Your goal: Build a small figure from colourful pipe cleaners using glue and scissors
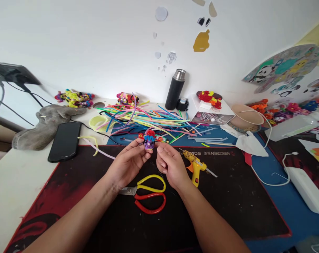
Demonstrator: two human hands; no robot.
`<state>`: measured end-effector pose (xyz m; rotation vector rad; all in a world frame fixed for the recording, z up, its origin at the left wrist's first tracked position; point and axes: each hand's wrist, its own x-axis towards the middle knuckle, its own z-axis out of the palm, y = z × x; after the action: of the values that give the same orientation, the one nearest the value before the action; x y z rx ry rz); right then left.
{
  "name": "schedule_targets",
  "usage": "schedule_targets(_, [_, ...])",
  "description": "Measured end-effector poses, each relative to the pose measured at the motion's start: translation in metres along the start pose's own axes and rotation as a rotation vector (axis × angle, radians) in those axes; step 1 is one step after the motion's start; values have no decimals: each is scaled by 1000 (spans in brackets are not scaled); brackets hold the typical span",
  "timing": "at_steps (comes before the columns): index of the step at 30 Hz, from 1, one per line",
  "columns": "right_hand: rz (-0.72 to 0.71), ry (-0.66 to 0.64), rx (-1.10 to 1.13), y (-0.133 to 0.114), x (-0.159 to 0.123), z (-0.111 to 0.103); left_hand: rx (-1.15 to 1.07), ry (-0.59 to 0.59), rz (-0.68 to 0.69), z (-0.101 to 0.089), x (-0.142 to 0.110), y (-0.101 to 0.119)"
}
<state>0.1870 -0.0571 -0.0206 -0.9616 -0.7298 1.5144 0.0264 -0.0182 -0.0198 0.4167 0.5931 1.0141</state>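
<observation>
My left hand [130, 160] is closed on a small pipe-cleaner doll [149, 144], held upright above the black mat. The doll has a red top, a blue ruffled band and a purple body; red pieces with yellow centres stick out on both sides. Just to the right of it, my right hand [171, 162] has its thumb and fingers pressed together; what they hold, if anything, is hidden. Below the hands lie scissors [151, 193] with one yellow and one red handle, blades partly behind my left wrist. A yellow glue gun [195, 167] rests beyond my right hand.
Behind the hands spreads a heap of coloured pipe cleaners [149, 117]. A black thermos [175, 89] stands near the wall. On the left are a phone [64, 141] and a grey plush toy [49, 123]; at the right, a white power strip [307, 189] with a cable.
</observation>
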Motion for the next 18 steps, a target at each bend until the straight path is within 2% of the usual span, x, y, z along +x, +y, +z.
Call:
schedule_targets(4, [-39, 1, -29, -2, 0, 0, -7, -9, -43, -1, 1, 4])
schedule_targets(9, [-145, 97, -88, -6, 0, -2, -26, 16, -92, 3, 1, 7])
schedule_targets(18, [-308, 166, -336, -8, -7, 1, 18, 23, -98, 4, 0, 7])
